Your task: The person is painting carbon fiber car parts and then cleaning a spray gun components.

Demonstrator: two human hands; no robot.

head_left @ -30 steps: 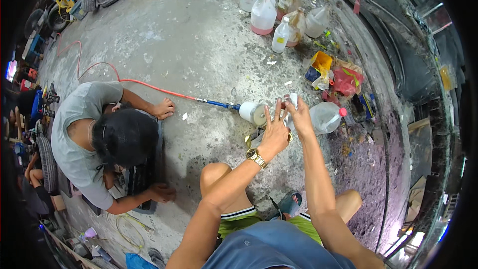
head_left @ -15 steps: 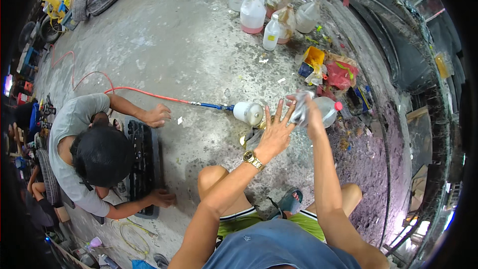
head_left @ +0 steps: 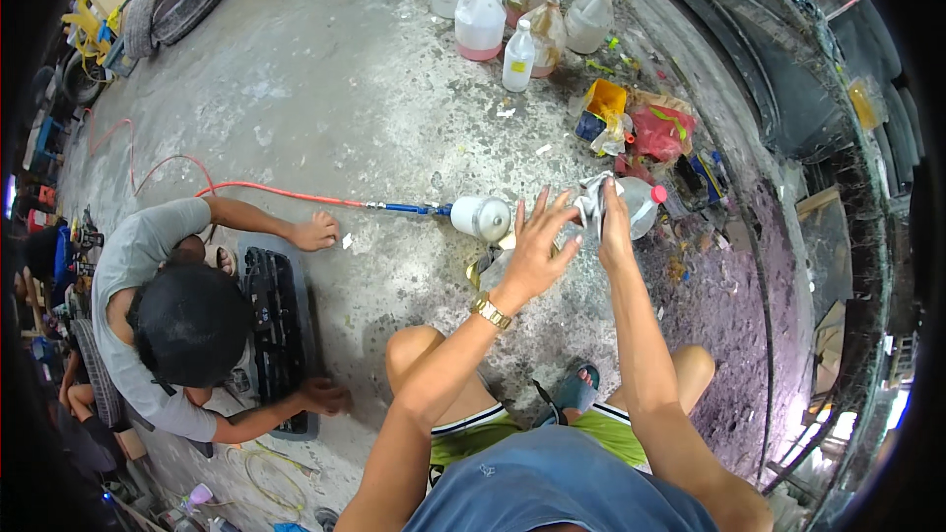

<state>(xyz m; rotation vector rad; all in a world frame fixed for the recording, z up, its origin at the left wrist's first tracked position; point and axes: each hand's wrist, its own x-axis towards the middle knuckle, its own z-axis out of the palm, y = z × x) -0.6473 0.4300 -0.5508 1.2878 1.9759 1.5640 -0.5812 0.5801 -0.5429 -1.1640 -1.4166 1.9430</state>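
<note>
A crumpled grey-white rag [head_left: 592, 201] is gripped in my right hand [head_left: 615, 227]. Beside it, my left hand [head_left: 537, 251] is open with its fingers apart, close to the rag's left side; a gold watch [head_left: 491, 311] is on that wrist. Left of my fingers, a spray gun's white cup [head_left: 480, 218] lies on the floor, its blue fitting [head_left: 409, 208] joined to a red air hose [head_left: 286, 192]. Part of the gun is hidden behind my left hand. A clear plastic jug [head_left: 639, 205] with a red cap stands just behind my right hand.
A co-worker [head_left: 187, 320] crouches at left over a black plastic car part [head_left: 279, 335]. Several plastic jugs [head_left: 480, 25] stand at the back. A yellow container [head_left: 604, 99] and a red bag [head_left: 660, 133] lie among litter at right. Tyres [head_left: 192, 2] lie far left.
My hands have moved slightly apart, and the left turned its palm more toward the rag. The rag stays in my right hand. The whole view has shifted slightly.
</note>
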